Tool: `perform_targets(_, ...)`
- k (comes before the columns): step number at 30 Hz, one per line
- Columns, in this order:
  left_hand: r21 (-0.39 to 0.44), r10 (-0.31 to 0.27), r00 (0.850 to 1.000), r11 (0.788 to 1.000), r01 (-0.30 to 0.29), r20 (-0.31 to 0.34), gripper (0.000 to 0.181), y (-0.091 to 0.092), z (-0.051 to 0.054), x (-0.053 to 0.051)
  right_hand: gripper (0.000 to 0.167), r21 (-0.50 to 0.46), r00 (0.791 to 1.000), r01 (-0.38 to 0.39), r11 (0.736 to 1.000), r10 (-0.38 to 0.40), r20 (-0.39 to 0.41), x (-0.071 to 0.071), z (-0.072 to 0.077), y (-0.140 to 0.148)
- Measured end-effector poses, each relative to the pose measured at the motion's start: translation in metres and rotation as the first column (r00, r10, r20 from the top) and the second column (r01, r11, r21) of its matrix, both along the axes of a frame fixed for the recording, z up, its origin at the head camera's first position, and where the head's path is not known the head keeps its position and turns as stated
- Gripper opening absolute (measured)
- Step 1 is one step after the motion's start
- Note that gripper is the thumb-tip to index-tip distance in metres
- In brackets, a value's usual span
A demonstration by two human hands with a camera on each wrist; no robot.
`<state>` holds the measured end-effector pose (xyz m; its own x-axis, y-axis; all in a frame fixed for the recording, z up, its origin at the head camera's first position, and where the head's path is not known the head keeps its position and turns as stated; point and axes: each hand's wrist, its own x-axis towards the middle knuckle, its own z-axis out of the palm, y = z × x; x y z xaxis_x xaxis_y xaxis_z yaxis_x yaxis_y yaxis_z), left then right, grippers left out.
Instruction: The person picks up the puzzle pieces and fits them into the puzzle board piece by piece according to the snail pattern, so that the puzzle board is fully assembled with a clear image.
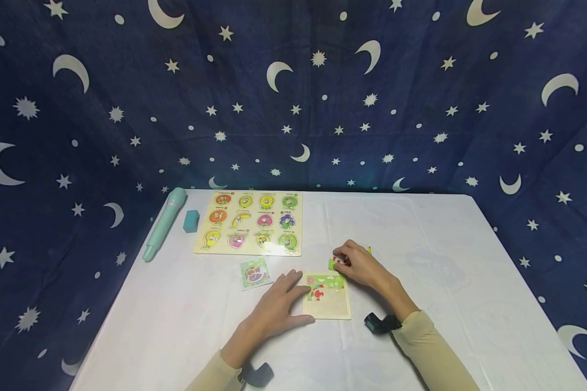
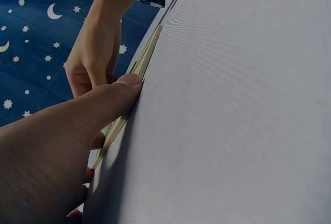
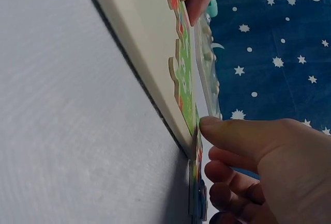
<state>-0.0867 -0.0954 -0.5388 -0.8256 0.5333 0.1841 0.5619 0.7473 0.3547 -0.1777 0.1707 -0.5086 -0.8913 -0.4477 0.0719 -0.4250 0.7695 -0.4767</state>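
A square wooden puzzle tray (image 1: 332, 310) lies on the table, with joined green, red and flowered puzzle pieces (image 1: 325, 282) along its top and left side. My left hand (image 1: 276, 308) rests at the tray's left edge, fingers spread. In the left wrist view its thumb (image 2: 116, 97) lies against the tray's edge. Just beyond the tray's top right corner, my right hand (image 1: 362, 265) pinches a red and green puzzle piece (image 1: 336, 261) between thumb and fingers. More loose pieces (image 3: 202, 203) lie under that hand, mostly hidden by it.
A fruit puzzle board (image 1: 248, 221) lies behind, left of the middle. Nearer is a small picture square (image 1: 255, 273). A teal block (image 1: 191, 221) and a mint green microphone-shaped stick (image 1: 163, 225) lie at the table's left. A star-and-moon cloth (image 1: 323, 81) hangs behind the table.
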Motion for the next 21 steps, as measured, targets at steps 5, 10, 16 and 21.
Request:
perform_targets(5,0.004,-0.003,1.000,1.000,0.003,0.010,0.068,0.0003,0.0008,0.0002,0.035,0.015,1.000,-0.014,1.000,0.014,0.014,-0.0009,-0.0013,0.0006)
perform_targets(10,0.004,0.000,1.000,1.000,0.000,0.017,0.068,0.0003,0.0011,0.0006,0.033,0.013,1.000,-0.017,1.000,0.017,0.019,-0.0011,-0.0011,-0.0005)
perform_targets(16,0.004,0.003,1.000,1.000,-0.003,0.019,0.068,0.0003,0.0014,0.0007,0.032,-0.001,1.000,0.004,1.000,-0.004,0.031,-0.0002,-0.0012,-0.0023)
perform_targets(21,0.002,0.002,1.000,1.000,-0.002,0.021,0.068,0.0001,0.0019,0.0005,0.031,-0.021,0.999,0.019,1.000,-0.019,0.037,0.0001,-0.0017,-0.0027)
